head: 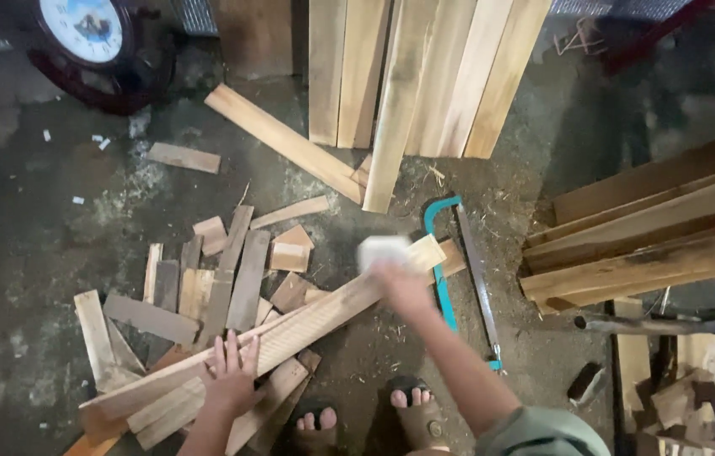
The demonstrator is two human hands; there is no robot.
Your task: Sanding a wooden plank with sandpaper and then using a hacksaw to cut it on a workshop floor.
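A long pale wooden plank [307, 325] lies slanted across the floor over a heap of offcuts. My left hand [231, 371] presses flat on its lower part, fingers spread. My right hand [400, 283] is near the plank's upper end and grips a small pale block [383, 251], blurred by motion. A teal-framed hand saw [459, 270] lies on the floor just right of that hand. My two feet in dark sandals [412, 409] stand below the plank.
Several short wood offcuts [222, 270] are scattered at left. Long boards [425, 76] lean at the top, and another stack of boards [653, 236] lies at right. A round clock [83, 29] sits top left. Sawdust covers the concrete floor.
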